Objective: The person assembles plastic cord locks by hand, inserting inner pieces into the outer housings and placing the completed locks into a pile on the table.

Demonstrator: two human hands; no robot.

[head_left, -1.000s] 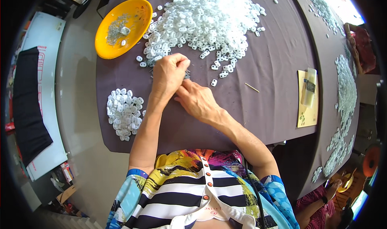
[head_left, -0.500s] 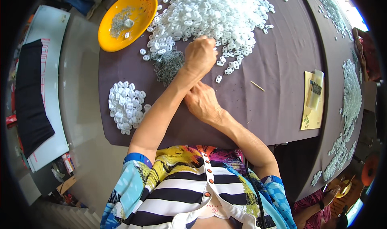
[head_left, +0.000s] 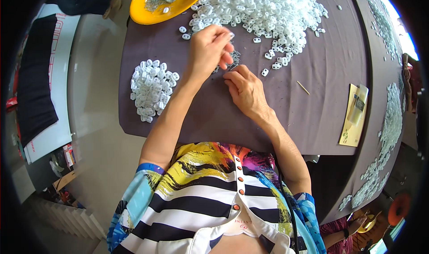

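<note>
My left hand is raised at the near edge of a large heap of small white oval plastic pieces with two holes. Its thumb and forefinger pinch a small white piece, mostly hidden by the fingers; the other fingers curl loosely. Partly beneath this hand lies a pile of thin grey metal pins. Just to the near right of the pins, my right hand rests low at the table with its fingertips pressed together. Whatever they hold is too small or hidden to see.
A smaller pile of white pieces sits at left on the dark tablecloth. An orange plate with pins stands at the far left. On the right are a thin stick and a tan packet. More pieces cover a neighbouring table.
My left hand has come back from the white heap and shifted left, its fingers loosening. The hands, crossed close together before, are now apart. The whole view has tilted nearer to me.
</note>
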